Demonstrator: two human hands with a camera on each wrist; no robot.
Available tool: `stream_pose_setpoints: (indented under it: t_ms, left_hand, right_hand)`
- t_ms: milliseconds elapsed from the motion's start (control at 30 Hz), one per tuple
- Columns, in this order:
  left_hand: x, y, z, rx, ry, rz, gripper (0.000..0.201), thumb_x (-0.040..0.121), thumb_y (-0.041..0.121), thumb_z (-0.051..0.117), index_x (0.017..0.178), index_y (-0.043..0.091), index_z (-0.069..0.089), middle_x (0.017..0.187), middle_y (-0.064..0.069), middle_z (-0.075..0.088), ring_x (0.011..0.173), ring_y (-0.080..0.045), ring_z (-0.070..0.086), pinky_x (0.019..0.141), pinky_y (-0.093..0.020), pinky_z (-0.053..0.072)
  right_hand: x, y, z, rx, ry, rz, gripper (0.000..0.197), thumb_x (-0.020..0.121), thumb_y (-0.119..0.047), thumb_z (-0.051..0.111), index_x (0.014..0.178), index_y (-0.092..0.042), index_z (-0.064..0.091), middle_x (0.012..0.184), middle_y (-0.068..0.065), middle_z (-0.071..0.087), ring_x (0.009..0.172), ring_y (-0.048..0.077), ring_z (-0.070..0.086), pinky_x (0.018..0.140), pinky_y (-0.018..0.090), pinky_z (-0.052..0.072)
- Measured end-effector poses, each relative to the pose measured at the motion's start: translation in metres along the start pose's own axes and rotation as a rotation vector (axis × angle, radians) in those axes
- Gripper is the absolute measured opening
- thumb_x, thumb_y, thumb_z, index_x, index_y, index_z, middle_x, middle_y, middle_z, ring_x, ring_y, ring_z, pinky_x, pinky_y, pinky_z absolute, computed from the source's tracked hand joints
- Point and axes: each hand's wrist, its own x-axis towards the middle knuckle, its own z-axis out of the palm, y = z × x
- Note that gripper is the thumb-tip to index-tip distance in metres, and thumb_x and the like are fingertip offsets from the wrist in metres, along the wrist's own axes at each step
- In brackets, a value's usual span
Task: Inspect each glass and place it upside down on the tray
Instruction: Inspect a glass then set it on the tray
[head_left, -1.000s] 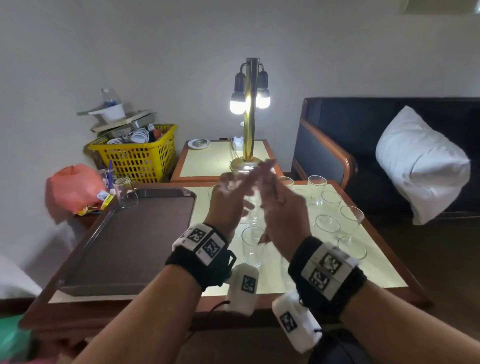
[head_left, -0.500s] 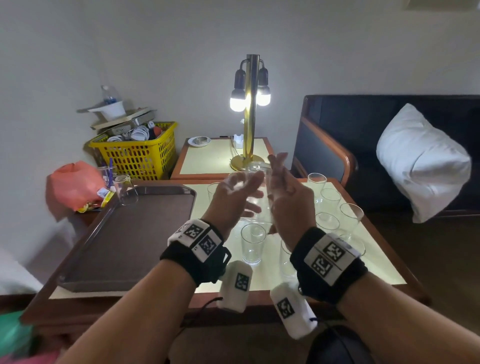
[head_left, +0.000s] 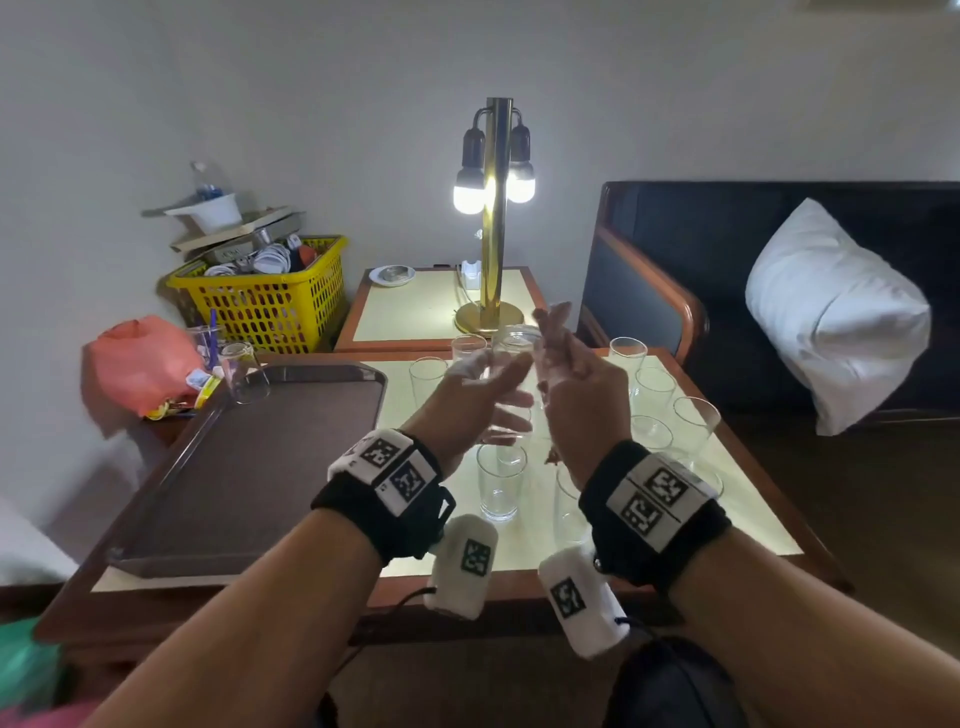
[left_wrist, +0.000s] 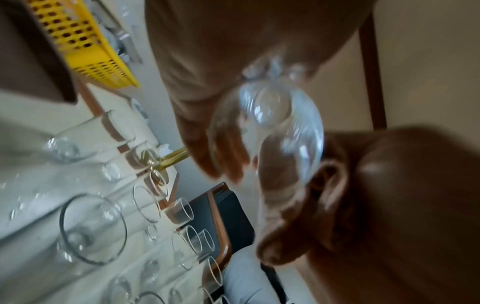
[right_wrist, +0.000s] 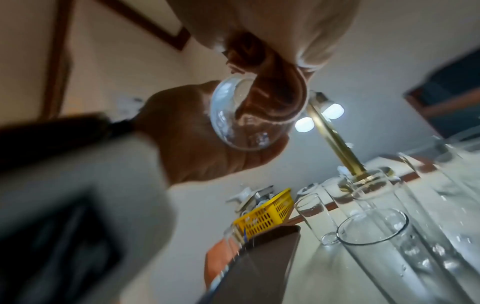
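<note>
Pale-topped table (head_left: 748, 519) with wood edging carried a brown tray (head_left: 249, 467) on its left half and upright glasses on its right. One glass (head_left: 244, 371) stood upside down at the tray's far left corner. About ten upright glasses could be counted in the head view; several sat behind the hands, so the count was uncertain. One held glass (head_left: 511, 374) was raised above the table between both hands, in front of the brass lamp (head_left: 493, 223). Left hand (head_left: 475, 400) cupped it with fingers curled round its side. Right hand (head_left: 576, 395) pressed against the other side, fingers straight and pointing up. Both wrist views were motion-blurred; the held glass (left_wrist: 267, 127) showed there only as a smeared outline. One yellow basket (head_left: 270, 301) and one white pillow (head_left: 836, 317) stood beyond the table.
</note>
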Motion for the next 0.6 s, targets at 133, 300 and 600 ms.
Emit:
stream_pose_setpoints:
  t_ms: [133, 300, 600]
  left_hand:
    - [0.005, 0.003, 0.000, -0.091, 0.190, 0.072, 0.060, 0.090, 0.074, 0.055, 0.121, 0.023, 0.064, 0.112, -0.012, 0.072, 0.097, -0.028, 0.070, 0.083, -0.044, 0.059]
    - [0.002, 0.003, 0.003, -0.019, 0.041, -0.007, 0.061, 0.094, 0.065, 0.059, 0.129, 0.015, 0.057, 0.117, -0.020, 0.072, 0.091, -0.033, 0.071, 0.087, -0.049, 0.057]
    - [0.001, 0.006, -0.001, -0.016, 0.053, 0.057, 0.056, 0.084, 0.067, 0.070, 0.117, 0.022, 0.061, 0.111, -0.012, 0.071, 0.083, -0.027, 0.068, 0.075, -0.038, 0.054]
  right_hand:
    - [-0.020, -0.009, 0.007, -0.072, -0.106, -0.081, 0.035, 0.104, -0.051, 0.044, 0.123, -0.034, 0.068, 0.068, -0.014, 0.068, 0.043, 0.002, 0.054, 0.047, 0.028, 0.055]
    - [0.001, -0.007, 0.002, 0.006, 0.021, -0.026, 0.035, 0.106, -0.044, 0.044, 0.135, -0.038, 0.062, 0.099, -0.012, 0.077, 0.057, -0.001, 0.058, 0.058, 0.025, 0.054]
    - [-0.001, -0.013, 0.003, 0.005, 0.013, -0.042, 0.034, 0.106, -0.044, 0.045, 0.124, -0.030, 0.070, 0.061, -0.016, 0.056, 0.050, 0.000, 0.048, 0.051, 0.023, 0.046]
